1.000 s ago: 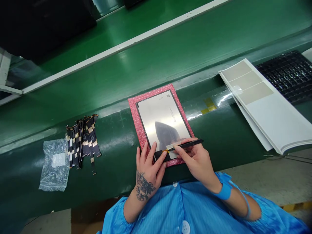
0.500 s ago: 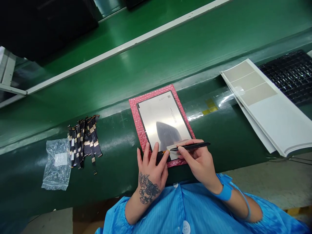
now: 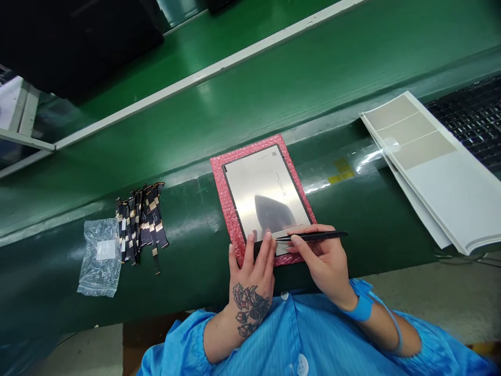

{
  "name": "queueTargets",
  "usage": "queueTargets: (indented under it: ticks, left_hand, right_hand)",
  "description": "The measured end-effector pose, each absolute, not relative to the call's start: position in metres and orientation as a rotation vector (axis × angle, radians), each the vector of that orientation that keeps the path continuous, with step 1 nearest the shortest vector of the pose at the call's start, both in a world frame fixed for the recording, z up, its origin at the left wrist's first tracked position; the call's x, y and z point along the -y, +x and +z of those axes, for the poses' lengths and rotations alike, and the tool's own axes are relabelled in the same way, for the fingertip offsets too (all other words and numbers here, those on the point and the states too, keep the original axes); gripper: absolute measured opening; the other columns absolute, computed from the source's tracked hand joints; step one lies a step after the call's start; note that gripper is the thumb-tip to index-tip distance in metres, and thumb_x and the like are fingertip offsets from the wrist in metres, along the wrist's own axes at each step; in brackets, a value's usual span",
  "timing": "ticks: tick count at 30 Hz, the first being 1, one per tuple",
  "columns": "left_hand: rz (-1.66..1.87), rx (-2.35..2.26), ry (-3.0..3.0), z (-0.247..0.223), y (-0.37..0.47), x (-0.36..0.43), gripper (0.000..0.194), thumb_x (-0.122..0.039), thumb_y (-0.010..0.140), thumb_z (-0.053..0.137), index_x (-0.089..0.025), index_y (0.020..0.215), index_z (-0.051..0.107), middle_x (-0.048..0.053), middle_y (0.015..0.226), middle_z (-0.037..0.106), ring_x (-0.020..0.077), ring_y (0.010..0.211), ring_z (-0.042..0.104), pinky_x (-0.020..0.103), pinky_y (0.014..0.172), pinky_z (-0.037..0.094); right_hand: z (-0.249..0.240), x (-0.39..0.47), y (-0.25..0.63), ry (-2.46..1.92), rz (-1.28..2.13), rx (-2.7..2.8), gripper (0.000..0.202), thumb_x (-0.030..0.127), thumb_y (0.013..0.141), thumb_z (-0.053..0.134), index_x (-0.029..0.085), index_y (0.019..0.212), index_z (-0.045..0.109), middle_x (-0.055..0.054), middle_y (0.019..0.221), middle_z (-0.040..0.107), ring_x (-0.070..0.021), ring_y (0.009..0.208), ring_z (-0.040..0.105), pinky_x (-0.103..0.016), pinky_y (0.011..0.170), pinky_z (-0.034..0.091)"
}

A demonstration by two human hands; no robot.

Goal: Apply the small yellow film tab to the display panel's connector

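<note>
A display panel [image 3: 254, 180] with a silvery back and thin dark border lies on a pink bubble-wrap sheet [image 3: 230, 214]. My left hand [image 3: 250, 277] rests over the panel's near left corner, fingers stretched out and lying flat on it. In my right hand [image 3: 324, 258] are slim black tweezers [image 3: 326, 236], pinched between thumb and fingers. Their tip points left, at the panel's near edge right beside my left fingertips. Whatever lies under the left fingers is hidden, and I cannot tell whether the tweezers grip anything.
Left on the green mat [image 3: 191, 282] are a pile of black flex cables [image 3: 143, 222] and a clear plastic bag [image 3: 99, 266] with a white label. To the right lie white sheets [image 3: 442, 172], yellow tape [image 3: 341, 169] and a black tray [image 3: 473, 115].
My left hand has shifted slightly right, its fingers now closer together and covering the orange spot near the tweezer tip. The tweezers stay in my right hand. The whole view has shifted slightly.
</note>
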State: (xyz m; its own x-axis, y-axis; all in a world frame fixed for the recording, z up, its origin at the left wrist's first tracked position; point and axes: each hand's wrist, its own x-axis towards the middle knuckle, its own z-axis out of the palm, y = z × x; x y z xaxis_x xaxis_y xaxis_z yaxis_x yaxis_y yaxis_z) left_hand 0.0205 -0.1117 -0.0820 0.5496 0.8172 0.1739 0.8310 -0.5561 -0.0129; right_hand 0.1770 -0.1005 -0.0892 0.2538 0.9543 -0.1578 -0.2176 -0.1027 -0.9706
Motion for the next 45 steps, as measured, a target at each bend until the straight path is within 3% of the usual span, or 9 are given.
queueTargets:
  ticks: [3,6,11,16,22,28,35,45]
  left_hand:
    - [-0.245,1.439,-2.713,-0.085,0.013,0.107,0.039,-0.023,0.094,0.041,-0.023,0.13,0.056,-0.002,0.144,0.039,0.0284,0.142,0.011,0.055,0.114,-0.004]
    - [-0.256,1.483,-2.779,-0.088,0.002,0.102,0.044,-0.046,0.09,0.052,-0.031,0.131,0.054,0.003,0.146,0.037,0.035,0.139,0.019,0.058,0.112,0.003]
    - [-0.27,1.394,-2.858,-0.091,-0.006,0.099,0.063,-0.064,0.084,0.051,-0.028,0.136,0.049,0.008,0.149,0.032,0.0387,0.137,0.02,0.057,0.111,0.005]
    - [-0.264,1.464,-2.8,-0.089,-0.008,0.104,0.069,-0.06,0.087,0.049,-0.015,0.138,0.046,0.013,0.145,0.036,0.0368,0.138,0.018,0.056,0.112,0.005]
    - [-0.31,1.498,-2.797,-0.089,-0.007,0.106,0.066,-0.056,0.091,0.044,-0.01,0.137,0.045,0.014,0.146,0.035,0.0349,0.139,0.018,0.053,0.113,0.004]
    - [-0.321,1.486,-2.825,-0.089,-0.006,0.106,0.062,-0.054,0.088,0.051,-0.017,0.137,0.047,0.013,0.147,0.034,0.0359,0.138,0.02,0.055,0.112,0.009]
    - [-0.282,1.497,-2.805,-0.088,-0.002,0.107,0.055,-0.05,0.092,0.046,-0.016,0.136,0.049,0.007,0.143,0.041,0.0337,0.139,0.018,0.053,0.114,0.001]
    - [-0.273,1.506,-2.791,-0.089,-0.001,0.108,0.056,-0.049,0.093,0.043,-0.014,0.136,0.048,0.006,0.145,0.038,0.0322,0.14,0.014,0.052,0.115,0.0]
  right_hand:
    - [-0.09,0.101,0.177,-1.251,1.192,0.777,0.022,0.032,0.088,0.07,0.02,0.095,0.054,-0.004,0.093,0.064,-0.0173,0.076,0.065,-0.025,0.066,0.061]
    - [-0.089,0.101,0.178,-1.241,1.189,0.77,0.023,0.033,0.088,0.07,0.019,0.095,0.053,-0.005,0.093,0.064,-0.0189,0.076,0.065,-0.028,0.066,0.061]
    - [-0.089,0.101,0.177,-1.227,1.167,0.783,0.022,0.031,0.088,0.07,0.02,0.096,0.053,-0.005,0.093,0.064,-0.0184,0.076,0.065,-0.027,0.065,0.062]
    - [-0.09,0.101,0.178,-1.248,1.168,0.771,0.027,0.035,0.086,0.071,0.02,0.094,0.051,-0.006,0.09,0.064,-0.0201,0.076,0.066,-0.028,0.063,0.062]
    - [-0.089,0.101,0.178,-1.239,1.157,0.783,0.022,0.031,0.087,0.07,0.02,0.094,0.052,-0.005,0.091,0.064,-0.0184,0.077,0.066,-0.025,0.062,0.062]
    - [-0.087,0.101,0.178,-1.283,1.162,0.788,0.023,0.034,0.086,0.07,0.02,0.094,0.054,-0.005,0.091,0.063,-0.019,0.073,0.065,-0.027,0.061,0.062]
    - [-0.088,0.101,0.178,-1.292,1.174,0.793,0.022,0.033,0.086,0.07,0.02,0.094,0.055,-0.004,0.091,0.063,-0.0181,0.07,0.065,-0.027,0.06,0.062]
    - [-0.088,0.101,0.179,-1.208,1.15,0.852,0.011,0.024,0.091,0.066,0.021,0.096,0.057,-0.003,0.091,0.063,-0.0158,0.075,0.065,-0.022,0.063,0.061]
